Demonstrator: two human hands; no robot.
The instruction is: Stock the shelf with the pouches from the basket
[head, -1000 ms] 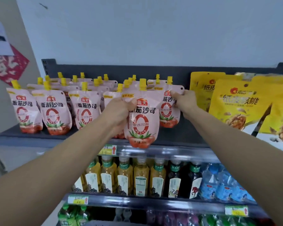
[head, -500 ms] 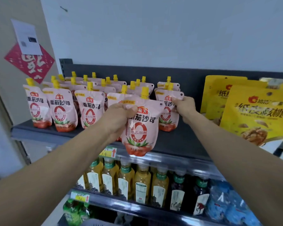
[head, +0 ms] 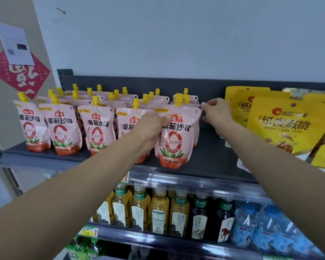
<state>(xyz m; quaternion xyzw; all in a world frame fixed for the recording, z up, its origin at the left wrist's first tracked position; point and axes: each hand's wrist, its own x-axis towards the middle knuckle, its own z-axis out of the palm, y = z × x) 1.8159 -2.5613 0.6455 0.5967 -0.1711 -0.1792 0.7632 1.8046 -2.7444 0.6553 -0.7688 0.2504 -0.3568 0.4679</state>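
The front pouch [head: 176,139] stands at the near edge of the top shelf [head: 210,162] at the right end of its row, with the left hand [head: 154,124] fingers clamped on its upper left corner and the right hand [head: 217,113] fingers pinching the rear pouch [head: 197,136] just behind.

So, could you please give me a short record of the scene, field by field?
left hand: grips the upper left of the front ketchup pouch
right hand: fingertips at the right edge of the rear pouches, grip unclear
top shelf: upright ketchup pouches in rows, yellow walnut bags to their right
shelf below: tea bottles, water bottles
basket: not in view
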